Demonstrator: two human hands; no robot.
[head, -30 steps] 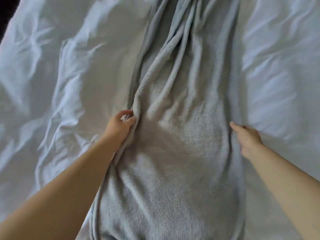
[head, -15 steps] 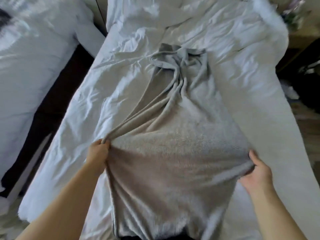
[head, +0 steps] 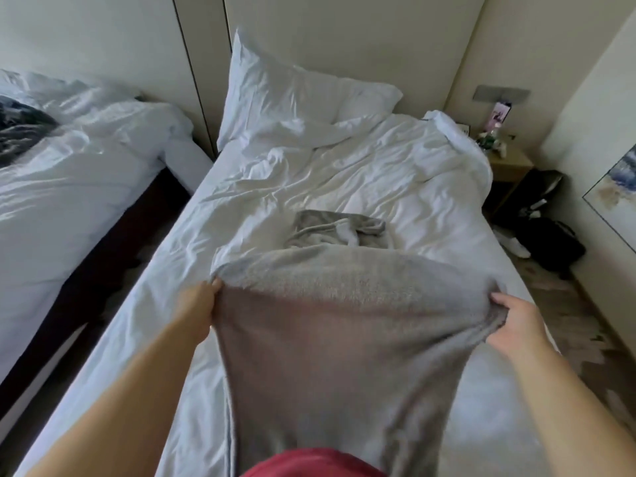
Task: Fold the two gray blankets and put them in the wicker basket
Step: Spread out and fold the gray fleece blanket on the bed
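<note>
A soft gray fleece blanket point(head: 337, 339) fills the frame from the centre down to 6 o'clock, lifted and stretched taut between both hands. The left hand point(head: 196, 304), at 8 o'clock, grips the blanket's left edge, its fingers curled around the fabric and mostly hidden in it. The right hand point(head: 512, 325), at 4 o'clock, grips the right edge the same way, thumb on top and fingers tucked under the bunched fleece. Below the hands the blanket hangs down toward a red garment point(head: 309, 463) at the bottom edge. Its far end lies crumpled in a small heap just above centre, resting on the rumpled white duvet of the bed point(head: 395, 173).

A white pillow point(head: 292, 87) leans against the wall at 12 o'clock. A second white bed point(head: 86, 173) stands at 9 o'clock, apart from the first, with a dark gray crumpled fabric point(head: 17, 132) on it at the frame's left edge; what it is I cannot tell. A wooden nightstand point(head: 509, 163) stands at 2 o'clock, and a black bag point(head: 547, 242) lies on the floor at 3 o'clock.
</note>
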